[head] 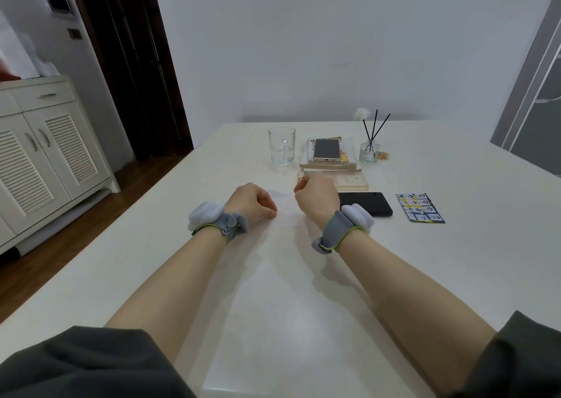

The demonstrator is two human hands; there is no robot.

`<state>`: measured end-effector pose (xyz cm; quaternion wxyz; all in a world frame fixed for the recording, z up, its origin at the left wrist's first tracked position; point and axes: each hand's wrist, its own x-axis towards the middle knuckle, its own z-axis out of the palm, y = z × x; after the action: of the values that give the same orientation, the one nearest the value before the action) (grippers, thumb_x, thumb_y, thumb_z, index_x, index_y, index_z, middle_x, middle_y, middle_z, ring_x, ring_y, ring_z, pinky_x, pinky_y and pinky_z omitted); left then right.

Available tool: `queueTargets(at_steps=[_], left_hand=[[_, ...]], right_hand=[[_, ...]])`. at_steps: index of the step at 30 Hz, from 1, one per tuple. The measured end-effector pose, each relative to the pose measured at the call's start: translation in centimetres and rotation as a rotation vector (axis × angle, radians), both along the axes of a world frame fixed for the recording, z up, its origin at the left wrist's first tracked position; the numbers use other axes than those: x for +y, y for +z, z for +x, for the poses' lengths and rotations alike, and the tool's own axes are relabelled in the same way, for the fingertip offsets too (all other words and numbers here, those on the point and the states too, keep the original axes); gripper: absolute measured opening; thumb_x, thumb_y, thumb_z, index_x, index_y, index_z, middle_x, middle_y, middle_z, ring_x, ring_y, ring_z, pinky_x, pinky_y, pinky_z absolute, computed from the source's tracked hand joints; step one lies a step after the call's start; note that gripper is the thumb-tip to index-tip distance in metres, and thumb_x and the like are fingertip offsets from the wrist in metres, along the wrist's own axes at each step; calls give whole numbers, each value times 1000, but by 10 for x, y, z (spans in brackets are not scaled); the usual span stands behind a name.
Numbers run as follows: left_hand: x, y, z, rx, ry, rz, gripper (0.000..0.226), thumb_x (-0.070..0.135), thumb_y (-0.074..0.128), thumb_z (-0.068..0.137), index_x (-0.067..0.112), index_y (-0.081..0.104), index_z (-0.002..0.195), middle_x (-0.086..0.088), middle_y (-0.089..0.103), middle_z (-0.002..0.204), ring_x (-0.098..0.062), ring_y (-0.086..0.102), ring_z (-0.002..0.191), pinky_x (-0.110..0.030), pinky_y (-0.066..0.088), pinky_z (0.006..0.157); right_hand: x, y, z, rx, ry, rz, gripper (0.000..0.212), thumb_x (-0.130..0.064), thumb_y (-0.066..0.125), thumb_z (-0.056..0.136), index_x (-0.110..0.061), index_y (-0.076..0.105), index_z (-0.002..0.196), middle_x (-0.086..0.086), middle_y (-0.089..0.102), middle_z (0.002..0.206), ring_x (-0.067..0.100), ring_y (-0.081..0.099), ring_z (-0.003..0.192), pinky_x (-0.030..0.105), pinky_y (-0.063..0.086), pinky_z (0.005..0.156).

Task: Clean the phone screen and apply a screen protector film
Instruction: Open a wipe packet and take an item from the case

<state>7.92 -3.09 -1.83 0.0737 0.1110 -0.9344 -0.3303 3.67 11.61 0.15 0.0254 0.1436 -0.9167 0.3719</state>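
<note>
Left hand point(252, 201) rests on the white worktop point(303, 306) with its fingers curled under into a loose fist and the thumb against the forefinger; nothing shows inside it. The right hand point(317, 195) is just beside it, blurred. Its fingers are curled, with thumb and forefinger drawn together, but I cannot tell whether they pinch anything. Each wrist wears a grey wristband point(346, 226) carrying a white pod.

Between the two hands, just ahead of the left hand's fingertips, a pale patch point(279, 194) lies on the worktop; it is too faint to tell whether it is a clear film. Right behind the right hand a tan book point(353, 182) lies flat, partly hidden by the knuckles.

Farther out from that hand is a stack of books point(331, 164), and the gold phone point(327, 149) lies on top of it, screen up. A glass mug point(281, 145) stands left of the stack, well beyond the left hand. A reed diffuser point(369, 151) stands right of the stack.

Just to the right of the right wrist lies a black slab point(368, 201) — a phone or a case, I cannot tell which — with its near corner hidden behind the pod. Farther right of it, and apart from it, lies a printed card point(420, 208) with blue pictures. Well off to the left of the left hand, a white louvred cabinet point(45, 154) stands on the wooden floor.
</note>
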Motion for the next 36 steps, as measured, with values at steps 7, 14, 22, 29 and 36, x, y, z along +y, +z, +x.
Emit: queueTargets(at_steps=[7,14,22,29,36], left_hand=[[-6,-1,-13,186,113,-65,16,10,65,81,14,73,94,-6,66,99,-18,60,81,-22,48,75],[-4,-6,-38,134,216,-141,31,13,61,86,15,61,117,-10,59,119,-27,57,109,-38,45,96],[4,-13,-43,98,56,-567,37,15,44,88,37,71,100,9,67,111,-14,41,117,-37,19,100],[0,-17,-45,85,60,-654,42,11,41,89,37,67,110,9,64,114,-12,37,121,-38,17,102],[1,-17,-46,58,99,-432,42,10,37,93,35,65,111,9,60,122,-16,37,122,-37,18,99]], right_hand=[[-14,0,-16,106,5,263,34,-3,47,86,-24,71,96,2,63,112,25,41,121,42,27,102],[-26,-5,-27,105,47,375,33,-3,51,86,-25,72,98,1,59,116,27,32,125,43,25,100],[-21,-22,-35,210,275,398,30,-13,55,87,-33,76,95,-9,56,102,25,31,115,43,23,97],[-11,-20,-37,261,339,403,24,-19,58,85,-33,77,91,-8,67,109,19,35,114,43,24,96],[-7,-17,-37,220,227,291,31,-9,47,87,-28,71,88,-2,66,101,21,41,116,44,24,94]])
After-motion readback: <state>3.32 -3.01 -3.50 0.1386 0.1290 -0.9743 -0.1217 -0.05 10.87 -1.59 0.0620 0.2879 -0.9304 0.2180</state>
